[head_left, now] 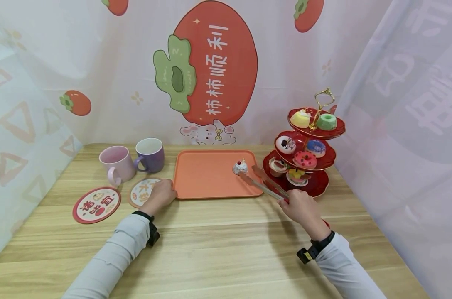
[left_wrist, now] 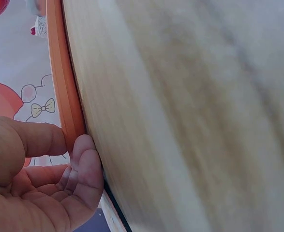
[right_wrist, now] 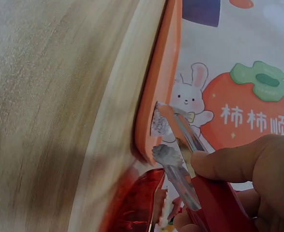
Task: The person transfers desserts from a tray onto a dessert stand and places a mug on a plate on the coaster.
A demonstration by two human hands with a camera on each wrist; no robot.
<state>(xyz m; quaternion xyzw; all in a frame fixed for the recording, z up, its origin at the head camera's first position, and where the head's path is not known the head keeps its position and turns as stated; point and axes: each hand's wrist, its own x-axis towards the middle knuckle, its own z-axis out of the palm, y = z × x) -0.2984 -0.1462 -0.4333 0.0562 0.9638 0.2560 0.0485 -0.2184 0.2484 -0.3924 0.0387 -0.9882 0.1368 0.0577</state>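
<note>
My left hand [head_left: 160,194] pinches the near left corner of an orange tray [head_left: 207,178]; in the left wrist view the thumb and fingers [left_wrist: 87,166] meet at its rim. A small white cake [head_left: 240,167] with a red berry on top sits toward the tray's right side. In my right hand [head_left: 302,207] is a pair of metal tongs [head_left: 265,182] with red grips, seen close in the right wrist view. The tong arms are spread, one tip beside the cake and the other over the tray's right edge.
Right of the tray stands a three-tier red stand [head_left: 325,164] with several toy cakes and doughnuts. To the left are a pink mug [head_left: 117,162], a purple mug [head_left: 151,153], a red-rimmed coaster [head_left: 97,204] and a second coaster [head_left: 140,192], partly behind my left hand. A printed curtain hangs behind.
</note>
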